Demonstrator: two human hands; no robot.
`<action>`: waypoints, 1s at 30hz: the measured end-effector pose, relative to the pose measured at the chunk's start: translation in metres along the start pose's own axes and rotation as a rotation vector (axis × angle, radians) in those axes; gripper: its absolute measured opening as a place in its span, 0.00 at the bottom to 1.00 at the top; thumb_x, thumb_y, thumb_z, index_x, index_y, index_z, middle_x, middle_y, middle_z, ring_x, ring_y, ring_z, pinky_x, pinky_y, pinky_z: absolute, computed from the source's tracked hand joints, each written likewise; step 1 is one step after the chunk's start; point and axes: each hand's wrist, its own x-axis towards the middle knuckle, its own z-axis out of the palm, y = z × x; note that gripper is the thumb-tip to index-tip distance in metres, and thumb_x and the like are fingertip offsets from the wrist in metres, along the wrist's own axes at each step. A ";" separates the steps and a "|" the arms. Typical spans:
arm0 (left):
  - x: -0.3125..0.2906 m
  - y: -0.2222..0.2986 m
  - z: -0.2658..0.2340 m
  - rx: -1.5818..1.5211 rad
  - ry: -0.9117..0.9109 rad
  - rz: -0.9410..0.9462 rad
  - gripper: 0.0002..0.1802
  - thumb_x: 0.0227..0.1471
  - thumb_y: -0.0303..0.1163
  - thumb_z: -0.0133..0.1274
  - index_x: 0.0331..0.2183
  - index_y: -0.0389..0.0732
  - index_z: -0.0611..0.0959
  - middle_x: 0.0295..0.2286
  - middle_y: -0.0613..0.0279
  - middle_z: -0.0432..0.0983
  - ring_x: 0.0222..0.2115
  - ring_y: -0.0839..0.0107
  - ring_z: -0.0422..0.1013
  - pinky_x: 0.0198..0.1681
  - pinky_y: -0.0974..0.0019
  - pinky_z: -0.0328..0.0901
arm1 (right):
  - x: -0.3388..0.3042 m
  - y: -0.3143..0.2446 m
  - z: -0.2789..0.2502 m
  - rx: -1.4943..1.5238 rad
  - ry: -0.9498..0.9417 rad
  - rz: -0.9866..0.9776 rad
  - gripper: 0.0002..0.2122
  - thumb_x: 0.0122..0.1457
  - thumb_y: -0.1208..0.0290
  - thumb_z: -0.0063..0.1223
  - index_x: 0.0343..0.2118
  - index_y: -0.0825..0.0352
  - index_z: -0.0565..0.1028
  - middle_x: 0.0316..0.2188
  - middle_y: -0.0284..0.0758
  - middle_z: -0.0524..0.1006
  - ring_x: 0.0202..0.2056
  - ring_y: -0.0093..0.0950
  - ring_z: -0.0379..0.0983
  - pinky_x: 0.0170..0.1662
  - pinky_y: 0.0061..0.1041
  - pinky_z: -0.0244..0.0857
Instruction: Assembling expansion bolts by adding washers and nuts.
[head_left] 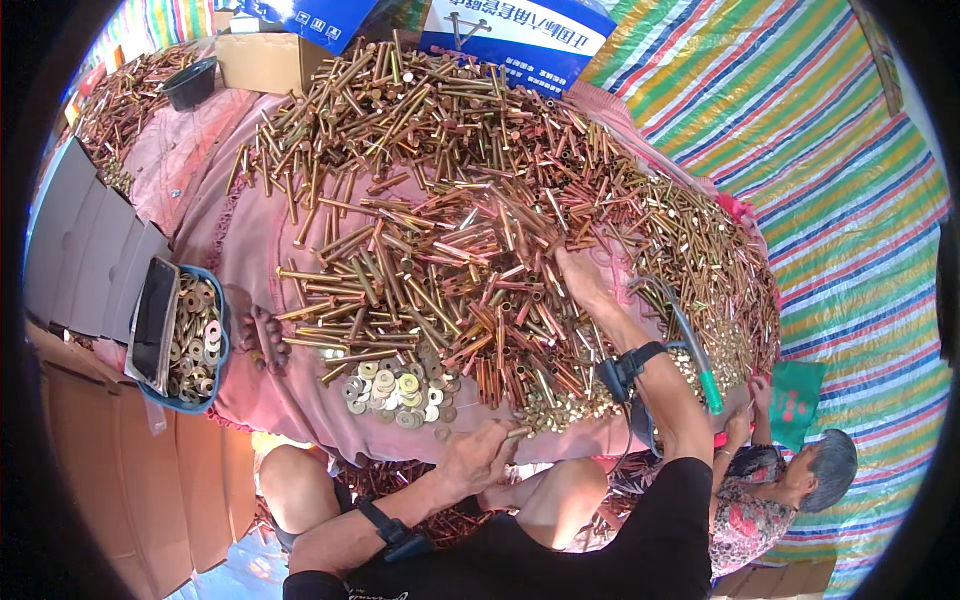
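Observation:
At the near edge of the cloth-covered table, my left hand (477, 456) is closed. A short brassy end of a bolt (518, 433) sticks out from its fingertips. My right hand (562, 262) reaches into the middle of the heap, among copper-coloured metal sleeves (495, 345) and long bolts (375, 245). Its fingers are smeared by motion and partly lost against the metal, so their grip is unclear. Between the hands lie loose golden nuts (570, 402). Flat round washers (405, 392) form a small pile left of the sleeves, close to my left hand.
A blue basin (222, 385) of washers stands at the left, with a phone-like dark slab (154, 318) on its rim. A bent metal tube with a green end (711, 392) rises beside my right forearm. Another person (765, 490) sits at the right. Boxes (262, 62) stand behind.

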 end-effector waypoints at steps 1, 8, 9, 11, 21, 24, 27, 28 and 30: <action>0.001 0.001 0.001 -0.011 0.013 0.005 0.10 0.58 0.25 0.57 0.43 0.40 0.80 0.29 0.54 0.78 0.25 0.56 0.78 0.25 0.58 0.72 | -0.016 -0.009 0.000 0.025 0.024 -0.006 0.39 0.66 0.35 0.32 0.32 0.76 0.77 0.32 0.49 0.79 0.40 0.41 0.75 0.49 0.43 0.64; 0.003 -0.002 0.006 0.000 0.052 0.035 0.12 0.57 0.29 0.58 0.44 0.43 0.80 0.30 0.57 0.79 0.23 0.57 0.77 0.22 0.58 0.71 | -0.059 -0.037 -0.012 -0.165 -0.200 -0.024 0.41 0.64 0.28 0.26 0.56 0.63 0.75 0.48 0.54 0.80 0.55 0.53 0.74 0.57 0.48 0.65; 0.003 -0.001 0.006 -0.001 0.050 0.040 0.12 0.57 0.29 0.58 0.44 0.43 0.80 0.30 0.57 0.79 0.23 0.57 0.77 0.22 0.58 0.71 | -0.058 -0.030 -0.007 -0.164 -0.195 -0.022 0.41 0.64 0.28 0.26 0.56 0.63 0.75 0.48 0.54 0.80 0.55 0.53 0.74 0.57 0.48 0.65; 0.004 -0.001 0.008 0.000 0.041 0.042 0.12 0.57 0.28 0.57 0.45 0.43 0.80 0.29 0.55 0.79 0.24 0.56 0.78 0.24 0.56 0.72 | -0.058 -0.019 0.001 -0.107 -0.183 -0.069 0.41 0.64 0.27 0.26 0.50 0.64 0.77 0.40 0.51 0.82 0.48 0.52 0.77 0.52 0.49 0.67; 0.003 0.000 0.001 0.026 0.033 0.035 0.10 0.56 0.26 0.57 0.42 0.41 0.80 0.29 0.55 0.78 0.25 0.54 0.77 0.25 0.56 0.72 | -0.094 -0.032 0.006 -0.107 -0.129 -0.273 0.33 0.65 0.34 0.33 0.36 0.64 0.78 0.27 0.42 0.79 0.36 0.48 0.78 0.42 0.48 0.67; 0.005 0.003 0.001 0.036 0.048 0.040 0.10 0.56 0.26 0.57 0.42 0.41 0.79 0.29 0.54 0.78 0.25 0.54 0.78 0.25 0.56 0.72 | -0.108 -0.039 -0.001 -0.053 -0.107 -0.356 0.27 0.66 0.41 0.39 0.39 0.63 0.78 0.36 0.45 0.79 0.41 0.50 0.76 0.47 0.51 0.65; 0.008 0.004 0.004 0.003 0.089 0.067 0.10 0.56 0.26 0.58 0.42 0.41 0.79 0.30 0.54 0.78 0.26 0.54 0.77 0.25 0.56 0.72 | -0.114 -0.026 -0.004 -0.307 -0.125 -0.432 0.34 0.66 0.35 0.36 0.58 0.62 0.70 0.51 0.47 0.76 0.55 0.49 0.71 0.55 0.48 0.62; 0.007 0.002 0.005 0.009 0.105 0.070 0.09 0.57 0.26 0.58 0.41 0.41 0.79 0.30 0.54 0.78 0.26 0.53 0.77 0.25 0.55 0.72 | -0.117 -0.024 -0.001 -0.303 -0.129 -0.438 0.34 0.66 0.35 0.36 0.58 0.62 0.70 0.51 0.47 0.76 0.55 0.49 0.71 0.55 0.48 0.62; 0.003 0.000 0.002 0.026 0.125 0.067 0.08 0.57 0.26 0.58 0.40 0.41 0.79 0.31 0.54 0.78 0.26 0.53 0.77 0.25 0.55 0.72 | -0.124 -0.022 0.004 -0.169 -0.103 -0.486 0.32 0.67 0.38 0.37 0.60 0.62 0.70 0.54 0.45 0.76 0.57 0.48 0.70 0.59 0.47 0.61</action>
